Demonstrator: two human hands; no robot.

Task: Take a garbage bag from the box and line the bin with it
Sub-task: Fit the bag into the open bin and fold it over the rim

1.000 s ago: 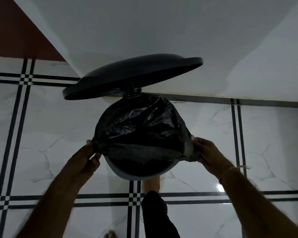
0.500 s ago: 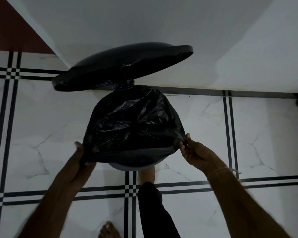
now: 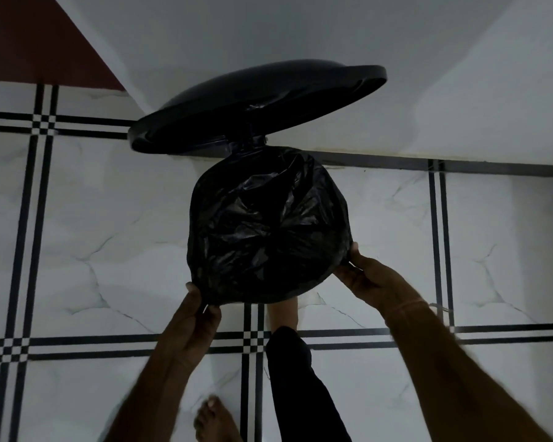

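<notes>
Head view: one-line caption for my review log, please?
Both hands, left and right, stretch a black bag over the bin, lid raised.

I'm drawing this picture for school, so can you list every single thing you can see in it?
garbage bag: one, black, stretched over the bin's mouth, middle of view
bin lid: one, black, tipped open behind the bag
floor: white marble-look tiles with black stripes
wall: white, behind the bin
dark red area: one, top left corner
left hand: one, fingers pinching the bag's near-left edge
right hand: one, gripping the bag's right edge
feet: two, bare; one under the bag, one at the bottom
</notes>
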